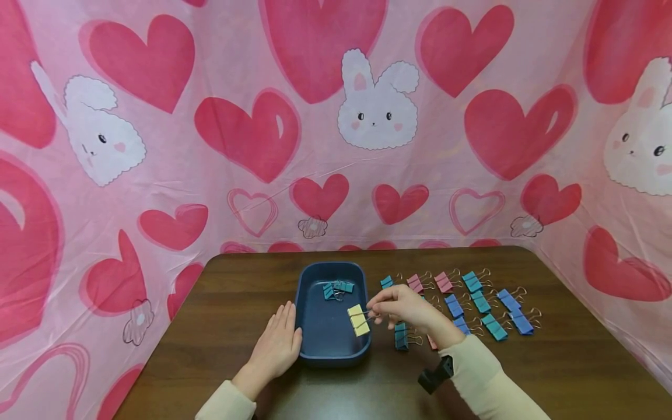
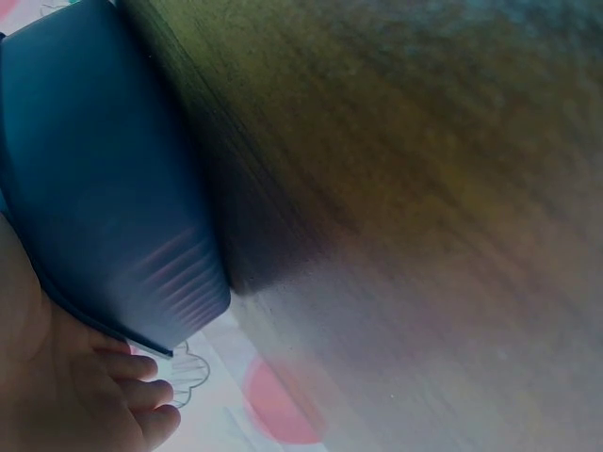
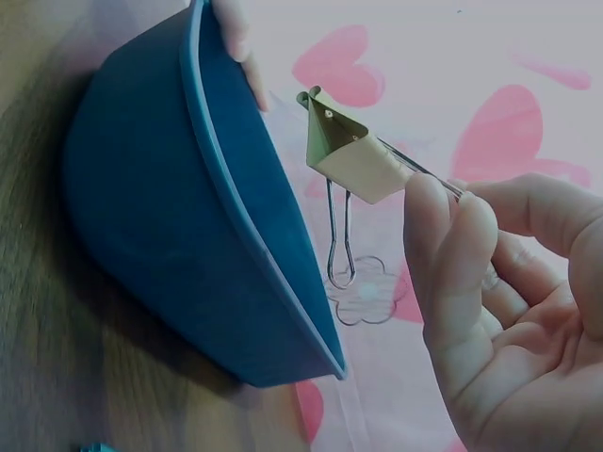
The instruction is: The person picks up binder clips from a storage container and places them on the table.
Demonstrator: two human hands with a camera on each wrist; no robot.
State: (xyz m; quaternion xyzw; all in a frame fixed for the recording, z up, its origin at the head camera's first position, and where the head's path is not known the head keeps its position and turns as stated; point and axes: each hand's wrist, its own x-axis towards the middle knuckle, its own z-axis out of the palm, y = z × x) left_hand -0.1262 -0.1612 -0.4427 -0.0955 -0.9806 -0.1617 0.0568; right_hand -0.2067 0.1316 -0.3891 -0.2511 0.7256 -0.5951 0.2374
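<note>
My right hand (image 1: 401, 306) pinches a yellow binder clip (image 1: 359, 321) by one wire handle, over the right side of a dark blue tray (image 1: 315, 344). In the right wrist view the clip (image 3: 356, 160) hangs by the tray's rim, its other handle dangling down. My left hand (image 1: 275, 341) lies with straight fingers along the tray's left side; in the left wrist view its fingers (image 2: 141, 395) are at the rim. Inside the tray, toward the far end, lie teal binder clips (image 1: 343, 286).
Several more binder clips lie on the wooden table (image 1: 231, 303) right of the tray: pink ones (image 1: 443, 282), teal ones (image 1: 494, 327) and blue ones (image 1: 521, 321). Some are partly hidden under my right hand and forearm. A pink cloth (image 1: 446, 192) with hearts and rabbits hangs behind the table.
</note>
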